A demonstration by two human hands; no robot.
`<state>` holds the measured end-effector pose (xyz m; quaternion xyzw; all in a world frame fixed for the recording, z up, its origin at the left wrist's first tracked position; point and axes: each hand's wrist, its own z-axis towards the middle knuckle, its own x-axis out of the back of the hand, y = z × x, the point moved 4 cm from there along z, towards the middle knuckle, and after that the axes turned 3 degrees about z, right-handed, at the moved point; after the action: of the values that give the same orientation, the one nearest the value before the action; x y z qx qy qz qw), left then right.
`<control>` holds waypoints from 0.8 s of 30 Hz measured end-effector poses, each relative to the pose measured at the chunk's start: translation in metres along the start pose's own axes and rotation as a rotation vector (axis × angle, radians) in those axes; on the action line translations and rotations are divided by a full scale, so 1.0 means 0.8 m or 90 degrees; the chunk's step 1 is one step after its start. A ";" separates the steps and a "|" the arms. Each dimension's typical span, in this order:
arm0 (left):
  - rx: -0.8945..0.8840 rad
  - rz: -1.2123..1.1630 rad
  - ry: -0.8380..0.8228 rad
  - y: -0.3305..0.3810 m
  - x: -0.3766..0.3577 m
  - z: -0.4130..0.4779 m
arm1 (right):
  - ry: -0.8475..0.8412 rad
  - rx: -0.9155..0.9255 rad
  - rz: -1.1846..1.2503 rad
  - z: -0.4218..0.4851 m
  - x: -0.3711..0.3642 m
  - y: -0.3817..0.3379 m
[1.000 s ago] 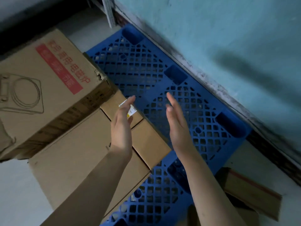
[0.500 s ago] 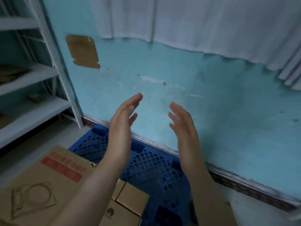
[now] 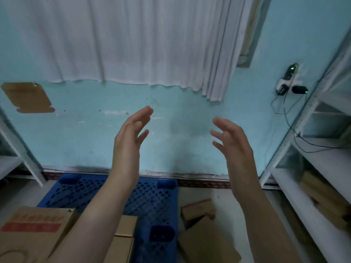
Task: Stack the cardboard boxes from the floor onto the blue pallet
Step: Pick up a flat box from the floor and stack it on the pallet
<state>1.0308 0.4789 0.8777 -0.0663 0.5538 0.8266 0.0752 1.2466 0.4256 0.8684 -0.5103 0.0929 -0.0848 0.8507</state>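
Observation:
The blue pallet (image 3: 152, 198) lies on the floor against the turquoise wall. A large cardboard box with a red label (image 3: 32, 230) rests on its near left part, and a plain smaller box (image 3: 123, 238) lies beside it on the pallet. Two more cardboard boxes sit on the floor right of the pallet: a small one (image 3: 197, 211) and a bigger one (image 3: 205, 243) nearer me. My left hand (image 3: 129, 143) and my right hand (image 3: 233, 147) are raised in front of the wall, palms facing each other, fingers apart, holding nothing.
White metal shelving (image 3: 311, 168) stands at the right with flat cardboard on its low shelf, and another rack (image 3: 17, 154) at the left. A white curtain (image 3: 123, 38) hangs above. A power strip with cables (image 3: 286, 80) is on the wall.
The view has swung up from the pallet and boxes to the wall and curtain. Both hands have lifted away from the boxes and spread further apart, still empty.

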 end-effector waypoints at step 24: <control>0.379 0.118 0.000 -0.463 -0.273 -0.128 | 0.097 -0.286 0.028 -0.046 0.400 0.365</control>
<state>1.3208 0.5122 0.5457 0.0090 0.7753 0.6314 0.0156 1.5623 0.4534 0.5704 -0.6766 0.1844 -0.0817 0.7081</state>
